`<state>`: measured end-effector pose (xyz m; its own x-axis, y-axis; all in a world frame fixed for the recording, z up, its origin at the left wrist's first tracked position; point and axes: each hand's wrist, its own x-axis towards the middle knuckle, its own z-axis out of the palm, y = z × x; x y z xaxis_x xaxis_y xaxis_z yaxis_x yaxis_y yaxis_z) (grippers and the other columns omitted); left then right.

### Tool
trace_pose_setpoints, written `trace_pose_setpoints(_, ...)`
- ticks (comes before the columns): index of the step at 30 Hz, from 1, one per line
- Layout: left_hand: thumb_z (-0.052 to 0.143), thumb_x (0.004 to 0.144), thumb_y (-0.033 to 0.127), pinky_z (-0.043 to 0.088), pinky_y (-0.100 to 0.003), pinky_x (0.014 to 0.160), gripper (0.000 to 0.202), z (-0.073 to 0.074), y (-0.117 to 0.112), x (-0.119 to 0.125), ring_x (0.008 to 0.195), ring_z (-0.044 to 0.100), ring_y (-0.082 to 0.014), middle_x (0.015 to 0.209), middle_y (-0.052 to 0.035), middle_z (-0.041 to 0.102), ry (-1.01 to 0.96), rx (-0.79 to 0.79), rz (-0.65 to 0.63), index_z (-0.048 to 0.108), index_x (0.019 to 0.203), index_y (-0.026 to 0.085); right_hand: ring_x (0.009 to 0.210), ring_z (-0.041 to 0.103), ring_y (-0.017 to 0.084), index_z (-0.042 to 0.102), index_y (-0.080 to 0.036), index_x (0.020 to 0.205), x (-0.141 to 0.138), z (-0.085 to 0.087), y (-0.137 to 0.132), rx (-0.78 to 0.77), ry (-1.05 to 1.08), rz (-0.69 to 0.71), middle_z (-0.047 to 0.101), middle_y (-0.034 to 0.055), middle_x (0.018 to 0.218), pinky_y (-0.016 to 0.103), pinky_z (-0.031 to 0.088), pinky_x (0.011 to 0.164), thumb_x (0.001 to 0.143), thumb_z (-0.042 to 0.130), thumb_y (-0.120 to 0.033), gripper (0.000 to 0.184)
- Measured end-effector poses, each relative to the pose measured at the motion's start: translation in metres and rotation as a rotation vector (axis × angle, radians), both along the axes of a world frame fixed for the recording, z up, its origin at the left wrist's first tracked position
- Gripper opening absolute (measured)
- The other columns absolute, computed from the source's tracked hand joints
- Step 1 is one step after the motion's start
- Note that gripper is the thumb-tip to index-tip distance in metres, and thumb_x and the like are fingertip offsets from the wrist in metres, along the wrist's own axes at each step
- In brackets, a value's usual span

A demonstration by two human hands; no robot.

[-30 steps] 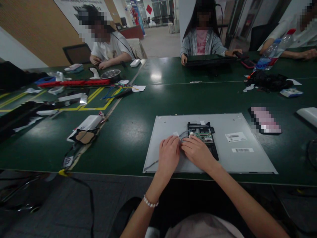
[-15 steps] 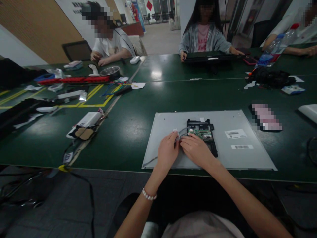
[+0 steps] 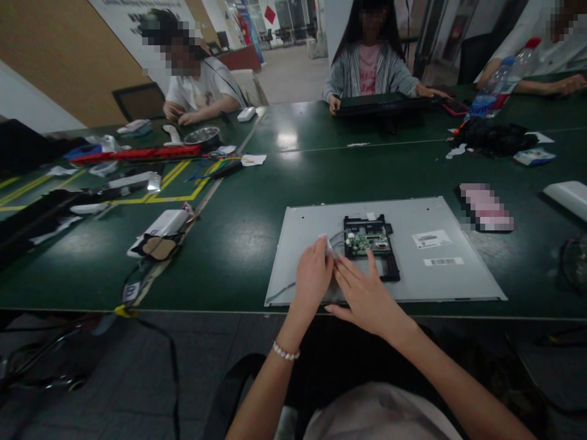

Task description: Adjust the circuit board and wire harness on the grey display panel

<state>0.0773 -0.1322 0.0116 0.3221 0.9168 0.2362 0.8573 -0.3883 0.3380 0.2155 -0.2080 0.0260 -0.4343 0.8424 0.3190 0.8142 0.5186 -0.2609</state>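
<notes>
A grey metal panel (image 3: 426, 278) lies flat near the front edge of the green table (image 3: 257, 238). A black frame with a small green circuit board (image 3: 367, 240) sits on its middle. Grey wires (image 3: 338, 237) run left from the board. My left hand (image 3: 313, 275) rests on the panel with its fingers curled on a small white tab (image 3: 327, 242) at the wire end. My right hand (image 3: 364, 296) lies beside it, fingers stretched out flat over the panel just below the board.
Three other people sit along the far side. A white wrapped bundle (image 3: 160, 232) lies at the left; tools, a red bar (image 3: 137, 153) and a metal bowl (image 3: 202, 135) further back. A pink item (image 3: 486, 206), black gear (image 3: 493, 137) and a water bottle (image 3: 499, 85) are at the right.
My right hand has opened from a curled grip by the board and now lies flat, pulled slightly back. My left hand stays on the white tab. The view has shifted slightly.
</notes>
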Motion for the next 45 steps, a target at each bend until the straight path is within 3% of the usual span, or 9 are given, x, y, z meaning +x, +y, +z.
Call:
trace_pose_setpoints(5,0.058,0.088,0.019,0.051,-0.037,0.091,0.033,0.013,0.008,-0.006,0.104,0.066,-0.0256,0.111,-0.0109,0.069,-0.031,-0.098,-0.031,0.052,0.121,0.017,0.13,0.052,0.027,0.062,-0.018,0.126,0.046,0.012,0.005,-0.009,0.05,0.065,0.068,0.0116,0.126,0.061,0.025,0.115,0.098,0.047,-0.036,0.036)
trace_pose_setpoints(8,0.062,0.082,0.016,0.051,-0.038,0.091,0.025,0.024,0.017,-0.01,0.099,0.066,-0.026,0.103,-0.0083,0.07,-0.035,-0.155,-0.052,0.058,0.107,0.019,0.125,0.057,0.028,0.061,-0.019,0.128,0.112,0.014,0.006,-0.005,0.132,-0.182,0.066,0.012,0.129,0.054,0.039,0.109,0.098,0.043,-0.038,0.039)
trace_pose_setpoints(12,0.065,0.08,0.014,0.047,-0.044,0.1,0.022,0.034,0.021,0.0,0.111,0.061,-0.029,0.116,-0.0122,0.065,-0.061,-0.072,-0.076,0.061,0.101,0.017,0.125,0.056,0.031,0.06,-0.017,0.129,0.204,-0.002,0.0,-0.01,0.18,-0.561,0.062,0.0154,0.132,0.051,0.041,0.106,0.099,0.035,-0.044,0.048)
trace_pose_setpoints(16,0.057,0.088,0.015,0.038,-0.048,0.11,0.022,0.041,0.006,0.041,0.13,0.048,-0.0298,0.133,-0.0156,0.055,-0.137,0.066,-0.084,0.06,0.11,0.015,0.12,0.059,0.034,0.059,-0.015,0.129,0.244,-0.025,-0.005,-0.091,0.18,-0.712,0.064,0.0199,0.128,0.051,0.045,0.101,0.096,0.038,-0.047,0.05)
trace_pose_setpoints(22,0.051,0.093,0.022,0.033,-0.049,0.116,0.031,0.036,-0.043,0.129,0.139,0.039,-0.0294,0.14,-0.0156,0.05,-0.126,0.007,-0.45,0.055,0.122,0.015,0.119,0.059,0.032,0.056,-0.016,0.131,0.23,-0.041,0.004,-0.083,0.218,-0.679,0.063,0.017,0.13,0.051,0.046,0.099,0.092,0.043,-0.046,0.052)
trace_pose_setpoints(28,0.045,0.095,0.03,0.034,-0.047,0.115,0.047,0.01,-0.073,0.177,0.14,0.038,-0.0299,0.144,-0.0208,0.046,-0.068,0.017,-0.533,0.045,0.137,0.009,0.123,0.057,0.031,0.056,-0.015,0.131,0.217,-0.041,0.009,-0.038,0.26,-0.679,0.061,0.0167,0.133,0.05,0.043,0.104,0.092,0.044,-0.042,0.05)
trace_pose_setpoints(32,0.04,0.097,0.033,0.032,-0.046,0.116,0.055,-0.001,-0.079,0.181,0.141,0.036,-0.0285,0.149,-0.0203,0.042,0.028,0.035,-0.46,0.036,0.145,0.007,0.123,0.057,0.029,0.055,-0.016,0.133,0.21,-0.041,0.011,-0.071,0.292,-0.643,0.061,0.0151,0.134,0.05,0.042,0.106,0.094,0.038,-0.037,0.047)
trace_pose_setpoints(41,0.038,0.099,0.038,0.033,-0.051,0.115,0.059,-0.004,-0.076,0.158,0.14,0.038,-0.0276,0.149,-0.0155,0.045,0.088,0.045,-0.326,0.03,0.151,0.013,0.12,0.06,0.028,0.054,-0.018,0.133,0.178,-0.042,0.019,-0.13,0.301,-0.55,0.061,0.0142,0.133,0.049,0.048,0.101,0.095,0.033,-0.029,0.045)
trace_pose_setpoints(45,0.041,0.098,0.04,0.033,-0.056,0.115,0.059,-0.006,-0.077,0.145,0.14,0.038,-0.0294,0.15,-0.015,0.045,0.086,0.039,-0.247,0.033,0.15,0.014,0.126,0.056,0.029,0.051,-0.02,0.136,0.164,-0.049,0.024,-0.103,0.192,-0.439,0.059,0.0117,0.138,0.058,0.037,0.11,0.094,0.034,-0.025,0.045)
